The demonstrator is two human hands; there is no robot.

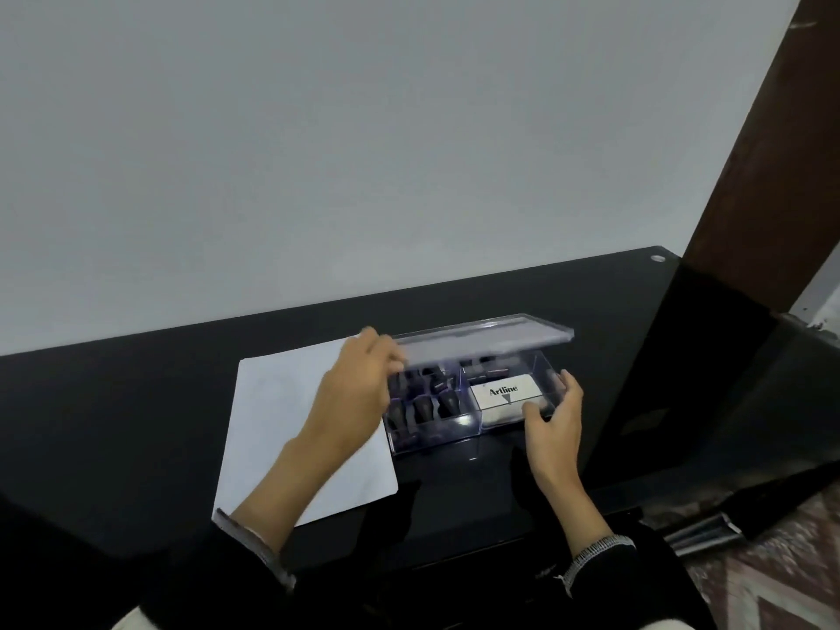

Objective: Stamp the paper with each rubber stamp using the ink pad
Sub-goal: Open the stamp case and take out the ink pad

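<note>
A clear plastic box (432, 441) stands on the black table, right of a white sheet of paper (272, 425). Its clear lid (491, 341) is raised above the box. My left hand (359, 393) grips the lid's left end. My right hand (554, 422) holds the box's front right corner, thumb on the front wall and fingers on the right side. Inside, several black rubber stamps (427, 402) fill the left compartments. A white Artline ink pad (504, 395) lies in the right compartment.
The black glossy table (136, 425) backs onto a pale wall. A dark brown wooden post (763, 175) rises at the right. Patterned floor (772, 575) shows at the lower right beyond the table's edge.
</note>
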